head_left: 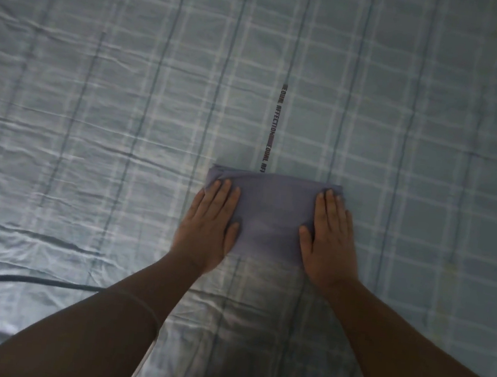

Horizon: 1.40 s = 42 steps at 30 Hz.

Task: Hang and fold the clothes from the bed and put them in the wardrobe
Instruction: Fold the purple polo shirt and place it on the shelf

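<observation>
Both hands press a folded garment flat on the bed.

Head view: the small, folded, lavender-grey cloth garment (271,219) lies on the pale blue checked bed sheet (94,106). The left hand (211,215) and right hand (331,230) rest flat on its side edges, fingers straight and gripping nothing, probably to set the crease. A narrow printed strip (275,126) beyond it reads "EQUAL AFFECTION".

The folded lavender-grey cloth garment (271,219) looks soft and matt. Its top is smooth, with small puckers along its far edge. Under the garment, the pale blue-green checked fabric bed sheet (94,106) has a slight satin sheen and many creases, glossiest to the garment's near left. Beyond the garment, the dark printed lettering strip (275,122) looks flat and matt.
</observation>
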### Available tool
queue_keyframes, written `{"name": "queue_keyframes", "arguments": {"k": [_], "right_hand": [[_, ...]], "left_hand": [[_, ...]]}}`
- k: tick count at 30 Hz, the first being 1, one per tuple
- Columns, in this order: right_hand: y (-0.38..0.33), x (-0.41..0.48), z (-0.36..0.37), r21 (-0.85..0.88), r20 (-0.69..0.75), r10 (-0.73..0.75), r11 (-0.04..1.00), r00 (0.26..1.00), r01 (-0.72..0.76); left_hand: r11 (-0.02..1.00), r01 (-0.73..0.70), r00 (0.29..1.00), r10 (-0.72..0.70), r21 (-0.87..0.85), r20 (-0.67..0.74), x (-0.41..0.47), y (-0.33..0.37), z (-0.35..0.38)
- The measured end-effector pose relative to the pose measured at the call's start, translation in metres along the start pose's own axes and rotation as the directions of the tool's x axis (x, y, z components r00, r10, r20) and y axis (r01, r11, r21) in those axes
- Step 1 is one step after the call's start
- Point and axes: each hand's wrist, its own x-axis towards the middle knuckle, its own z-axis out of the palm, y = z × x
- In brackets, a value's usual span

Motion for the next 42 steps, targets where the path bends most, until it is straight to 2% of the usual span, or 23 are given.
{"name": "queue_keyframes", "arguments": {"k": [2, 4, 5, 7, 8, 9, 12, 14, 16, 18, 19, 20, 21, 23, 24, 25, 27, 30, 33, 35, 37, 39, 42], "right_hand": [[-0.003, -0.004, -0.007, 0.175, -0.082, 0.061, 0.984, 0.995, -0.046], [-0.007, -0.007, -0.016, 0.357, -0.179, 0.216, 0.923, 0.960, -0.141], [-0.008, -0.007, -0.019, 0.423, -0.200, 0.323, 0.880, 0.925, -0.216], [-0.010, -0.006, -0.024, 0.458, -0.162, 0.502, 0.801, 0.850, -0.385], [-0.012, -0.004, -0.025, 0.430, -0.119, 0.548, 0.780, 0.828, -0.454], [-0.015, -0.001, -0.027, 0.393, -0.063, 0.582, 0.761, 0.811, -0.516], [-0.023, 0.011, -0.028, 0.350, 0.112, 0.705, 0.631, 0.700, -0.692], [-0.022, 0.018, -0.027, 0.378, 0.183, 0.744, 0.551, 0.643, -0.744], [-0.018, 0.022, -0.027, 0.389, 0.227, 0.733, 0.535, 0.641, -0.750], [-0.013, 0.021, -0.029, 0.426, 0.240, 0.690, 0.557, 0.683, -0.713], [-0.012, 0.018, -0.031, 0.460, 0.235, 0.674, 0.557, 0.700, -0.691], [-0.012, 0.014, -0.034, 0.492, 0.227, 0.665, 0.553, 0.712, -0.673], [-0.014, 0.007, -0.038, 0.516, 0.219, 0.656, 0.551, 0.722, -0.656], [-0.019, -0.010, -0.051, 0.546, 0.194, 0.647, 0.553, 0.737, -0.629], [-0.022, -0.019, -0.060, 0.563, 0.173, 0.642, 0.558, 0.747, -0.610], [-0.027, -0.028, -0.073, 0.580, 0.148, 0.631, 0.568, 0.761, -0.584], [-0.038, -0.044, -0.101, 0.621, 0.106, 0.615, 0.573, 0.782, -0.535], [-0.064, -0.068, -0.156, 0.714, 0.043, 0.623, 0.528, 0.781, -0.460], [-0.092, -0.093, -0.212, 0.778, -0.034, 0.618, 0.510, 0.785, -0.367], [-0.107, -0.109, -0.244, 0.797, -0.060, 0.606, 0.507, 0.793, -0.328], [-0.118, -0.126, -0.269, 0.740, -0.136, 0.569, 0.602, 0.811, -0.298], [-0.123, -0.147, -0.288, 0.635, -0.246, 0.501, 0.730, 0.830, -0.253], [-0.125, -0.177, -0.311, 0.540, -0.322, 0.356, 0.830, 0.877, -0.139]], "left_hand": [[0.985, 0.078, 0.996, -0.083, -0.151, -0.027, 0.001, 0.008, -0.010], [0.902, 0.248, 0.950, -0.298, -0.352, -0.092, 0.004, 0.015, -0.024], [0.805, 0.370, 0.884, -0.458, -0.464, -0.091, 0.007, 0.018, -0.030], [0.534, 0.626, 0.690, -0.719, -0.568, 0.085, 0.018, 0.021, -0.040], [0.450, 0.726, 0.611, -0.770, -0.521, 0.186, 0.024, 0.023, -0.043], [0.416, 0.780, 0.569, -0.782, -0.467, 0.253, 0.030, 0.024, -0.045], [0.415, 0.806, 0.569, -0.742, -0.422, 0.354, 0.043, 0.027, -0.042], [0.467, 0.801, 0.591, -0.715, -0.374, 0.373, 0.047, 0.023, -0.039], [0.516, 0.764, 0.643, -0.663, -0.388, 0.383, 0.047, 0.017, -0.039], [0.493, 0.704, 0.701, -0.597, -0.511, 0.391, 0.041, 0.013, -0.041], [0.443, 0.683, 0.716, -0.561, -0.581, 0.414, 0.037, 0.012, -0.042], [0.340, 0.675, 0.715, -0.521, -0.655, 0.466, 0.032, 0.011, -0.045], [0.185, 0.679, 0.698, -0.463, -0.711, 0.546, 0.028, 0.010, -0.050], [-0.134, 0.691, 0.659, -0.286, -0.710, 0.696, 0.018, 0.012, -0.066], [-0.229, 0.691, 0.651, -0.213, -0.685, 0.728, 0.015, 0.014, -0.075], [-0.270, 0.691, 0.655, -0.158, -0.670, 0.739, 0.010, 0.017, -0.088], [-0.283, 0.673, 0.691, -0.089, -0.683, 0.718, 0.003, 0.023, -0.116], [-0.278, 0.620, 0.759, -0.026, -0.733, 0.651, -0.016, 0.038, -0.172], [-0.207, 0.525, 0.843, -0.007, -0.826, 0.538, -0.042, 0.056, -0.231], [-0.095, 0.436, 0.891, -0.089, -0.895, 0.444, -0.061, 0.070, -0.268], [0.076, 0.373, 0.902, -0.264, -0.925, 0.342, -0.081, 0.086, -0.299], [0.265, 0.334, 0.879, -0.434, -0.905, 0.198, -0.102, 0.104, -0.320], [0.428, 0.269, 0.832, -0.555, -0.863, -0.015, -0.140, 0.132, -0.337]]}}
